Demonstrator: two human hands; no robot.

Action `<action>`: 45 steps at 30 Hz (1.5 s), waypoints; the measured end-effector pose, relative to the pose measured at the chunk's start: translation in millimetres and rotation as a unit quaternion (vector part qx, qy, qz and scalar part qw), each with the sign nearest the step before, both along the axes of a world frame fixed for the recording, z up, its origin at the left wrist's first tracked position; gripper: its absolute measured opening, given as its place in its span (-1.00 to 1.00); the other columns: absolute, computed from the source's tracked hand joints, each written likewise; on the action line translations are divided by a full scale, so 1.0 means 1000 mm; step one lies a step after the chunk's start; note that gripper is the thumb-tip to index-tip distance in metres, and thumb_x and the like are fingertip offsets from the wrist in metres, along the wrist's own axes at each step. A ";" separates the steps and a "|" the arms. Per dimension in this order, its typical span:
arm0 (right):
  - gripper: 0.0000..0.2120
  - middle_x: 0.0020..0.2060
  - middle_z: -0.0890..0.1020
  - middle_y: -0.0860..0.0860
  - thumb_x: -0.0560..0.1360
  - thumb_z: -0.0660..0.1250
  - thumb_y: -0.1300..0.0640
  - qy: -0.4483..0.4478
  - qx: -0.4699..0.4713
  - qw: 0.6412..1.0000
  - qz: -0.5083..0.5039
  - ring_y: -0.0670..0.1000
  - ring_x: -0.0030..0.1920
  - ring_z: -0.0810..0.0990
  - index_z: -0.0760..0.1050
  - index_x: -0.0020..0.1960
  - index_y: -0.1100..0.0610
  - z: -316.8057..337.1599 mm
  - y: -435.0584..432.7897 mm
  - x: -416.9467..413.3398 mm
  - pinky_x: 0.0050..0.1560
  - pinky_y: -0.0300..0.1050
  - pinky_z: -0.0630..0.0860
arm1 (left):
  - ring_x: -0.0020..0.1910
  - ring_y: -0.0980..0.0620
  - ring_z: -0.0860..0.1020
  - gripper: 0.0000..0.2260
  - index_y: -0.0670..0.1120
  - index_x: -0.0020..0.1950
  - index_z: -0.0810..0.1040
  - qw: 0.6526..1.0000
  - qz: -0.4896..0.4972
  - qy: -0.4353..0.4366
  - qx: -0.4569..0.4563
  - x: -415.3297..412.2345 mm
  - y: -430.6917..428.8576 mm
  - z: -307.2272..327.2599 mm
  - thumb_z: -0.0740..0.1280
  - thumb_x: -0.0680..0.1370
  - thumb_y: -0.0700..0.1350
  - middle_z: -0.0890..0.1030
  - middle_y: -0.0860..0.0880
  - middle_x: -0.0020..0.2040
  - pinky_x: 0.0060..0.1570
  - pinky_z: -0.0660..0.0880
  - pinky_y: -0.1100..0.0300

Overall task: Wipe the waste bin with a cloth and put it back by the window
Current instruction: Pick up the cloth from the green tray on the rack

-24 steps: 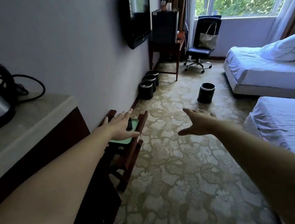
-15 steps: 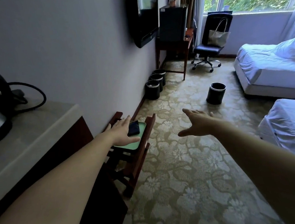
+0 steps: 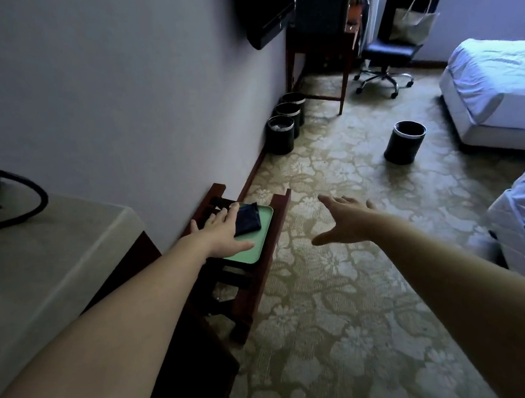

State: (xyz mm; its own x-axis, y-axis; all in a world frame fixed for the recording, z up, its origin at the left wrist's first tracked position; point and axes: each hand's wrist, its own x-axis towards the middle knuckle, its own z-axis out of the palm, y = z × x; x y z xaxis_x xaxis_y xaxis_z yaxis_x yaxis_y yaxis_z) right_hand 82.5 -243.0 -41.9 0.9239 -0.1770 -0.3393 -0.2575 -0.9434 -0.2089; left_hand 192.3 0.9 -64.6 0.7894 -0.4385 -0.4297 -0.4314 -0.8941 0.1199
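Near left, the left hand (image 3: pixel 223 232) lies flat, fingers straight, over a green tray (image 3: pixel 258 240), at the edge of the dark cloth (image 3: pixel 248 220); whether it touches the cloth is unclear. The right hand (image 3: pixel 347 220) hovers with fingers spread above the carpet (image 3: pixel 329 320). Farther right, the bin (image 3: pixel 405 143) stands upright on the carpet near a bed (image 3: pixel 492 83).

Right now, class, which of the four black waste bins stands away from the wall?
The bin standing alone on the open carpet, near the bed. The other three bins line up in a row against the wall.
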 end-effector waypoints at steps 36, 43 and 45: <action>-0.04 0.54 0.17 0.05 0.38 0.38 -0.28 0.105 0.052 0.987 0.114 0.16 0.54 0.09 -0.04 0.56 0.03 -0.092 -0.117 0.262 0.47 0.28 0.11 | 0.58 -0.19 -0.01 -0.09 0.00 0.56 -0.34 0.975 0.149 0.165 -0.003 0.201 -0.099 -0.113 0.27 0.53 0.23 -0.16 -0.15 0.60 0.50 0.02 -0.19; -0.32 0.33 0.46 0.08 0.39 0.42 -0.18 0.116 0.073 0.983 0.120 0.17 0.35 0.38 0.30 0.39 0.06 -0.120 -0.095 0.337 0.33 0.18 0.36 | 0.58 -0.17 0.01 -0.18 0.00 0.57 -0.31 0.975 0.146 0.164 0.019 0.258 -0.091 -0.134 0.21 0.59 0.18 -0.15 -0.14 0.61 0.48 -0.02 -0.20; -0.37 0.26 0.50 0.06 0.37 0.43 -0.18 0.118 0.085 0.982 0.122 0.16 0.29 0.43 0.34 0.34 0.05 -0.134 -0.085 0.352 0.28 0.17 0.40 | 0.58 -0.17 0.03 -0.20 -0.01 0.58 -0.30 0.973 0.151 0.174 0.013 0.268 -0.086 -0.146 0.20 0.59 0.16 -0.14 -0.14 0.61 0.49 0.03 -0.19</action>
State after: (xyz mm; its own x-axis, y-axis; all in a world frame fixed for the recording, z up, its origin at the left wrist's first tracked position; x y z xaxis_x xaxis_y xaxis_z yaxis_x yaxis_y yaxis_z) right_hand 434.8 -328.0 -175.7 0.8240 0.1166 -0.5545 -0.0891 -0.9398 -0.3300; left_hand 460.8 -85.4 -210.8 0.6855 -0.1951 -0.7015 -0.0868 -0.9785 0.1872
